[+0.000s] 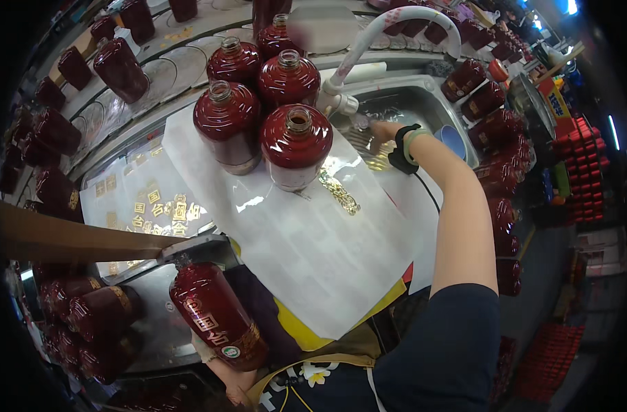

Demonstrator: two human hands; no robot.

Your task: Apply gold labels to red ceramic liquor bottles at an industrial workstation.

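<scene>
My left hand (236, 386) is at the base of a dark red glass bottle (217, 312) with gold lettering and a gold band; most of its fingers are hidden behind the bottle. The bottle leans, its neck beside a wooden board. My right hand (383, 132) reaches into the metal sink (423, 86), below the white faucet (396, 20), close to gold decals (376, 159). Its fingers are too small and blurred to read. A strip of gold decals (339, 192) lies on white paper (313, 254), beside several red-shouldered bottles (297, 141) standing upright.
More gold decals (166, 209) lie on sheets at the left. A wooden board (87, 237) juts in from the left edge. A blue bowl (452, 141) sits in the sink's right end. Red bottles (121, 69) stand on the curved rack behind, and others (498, 130) line the right.
</scene>
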